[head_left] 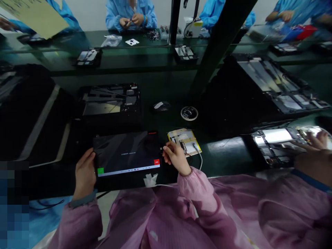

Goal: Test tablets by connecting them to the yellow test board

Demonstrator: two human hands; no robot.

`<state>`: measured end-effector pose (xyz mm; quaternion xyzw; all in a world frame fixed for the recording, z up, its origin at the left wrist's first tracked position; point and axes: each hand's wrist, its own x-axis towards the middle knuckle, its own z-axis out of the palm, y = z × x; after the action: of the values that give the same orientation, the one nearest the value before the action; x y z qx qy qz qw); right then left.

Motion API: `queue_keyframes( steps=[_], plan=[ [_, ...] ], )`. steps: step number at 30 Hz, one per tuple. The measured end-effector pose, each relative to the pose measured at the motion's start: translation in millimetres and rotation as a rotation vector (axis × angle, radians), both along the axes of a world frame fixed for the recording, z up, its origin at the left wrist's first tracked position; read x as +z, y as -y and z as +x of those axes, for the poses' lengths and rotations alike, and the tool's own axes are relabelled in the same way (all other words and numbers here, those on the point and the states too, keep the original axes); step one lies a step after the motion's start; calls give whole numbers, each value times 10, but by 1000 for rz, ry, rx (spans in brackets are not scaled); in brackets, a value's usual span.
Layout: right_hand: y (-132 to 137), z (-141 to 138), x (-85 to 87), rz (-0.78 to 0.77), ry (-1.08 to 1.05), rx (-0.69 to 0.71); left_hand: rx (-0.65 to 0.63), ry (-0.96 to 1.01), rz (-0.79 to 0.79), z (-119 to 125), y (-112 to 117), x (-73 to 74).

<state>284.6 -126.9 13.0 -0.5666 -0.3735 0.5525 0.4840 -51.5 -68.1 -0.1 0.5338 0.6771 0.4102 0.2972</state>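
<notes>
A tablet (124,148) with a dark screen lies tilted in front of me, showing a green square at its lower left, a red one at its lower right and a pale bar along the bottom. My left hand (85,171) grips its left edge, thumb near the front. At the right edge my right hand (177,155) pinches a small plug (161,149), mostly hidden by the fingers; whether it sits in the tablet, I cannot tell. Just beyond that hand is a flat battery-like pack with a circuit board (190,140), and a white cable (201,160) runs to it.
Behind the tablet are a stack of opened device housings (109,103), a mouse (162,106) and a round dish (189,113). More housings (275,83) are stacked at right. A neighbour's hand (315,152) works there. A dark post (220,38) slants overhead; people in blue sit opposite.
</notes>
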Motion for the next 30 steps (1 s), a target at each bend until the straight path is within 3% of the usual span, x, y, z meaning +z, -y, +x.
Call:
queue_keyframes(
  steps=[6, 10, 15, 21, 26, 30],
  plan=[
    [-16, -24, -21, 6, -49, -32, 23, 6, 29, -39, -8, -83],
    [-22, -9, 4, -3, 3, 1, -31, 49, 25, -31, 8, -90],
    [-21, -8, 53, -20, -25, 27, 31, 177, 50, 23, 35, -60],
    [-61, -22, 99, -52, -2, 64, 34, 183, 42, 87, 44, 21],
    [-98, -7, 118, -55, -17, 84, 108, 236, 39, 173, 19, 111],
    [-101, -3, 115, -38, 2, 93, 80, 278, 6, 146, 2, 136]
  ],
)
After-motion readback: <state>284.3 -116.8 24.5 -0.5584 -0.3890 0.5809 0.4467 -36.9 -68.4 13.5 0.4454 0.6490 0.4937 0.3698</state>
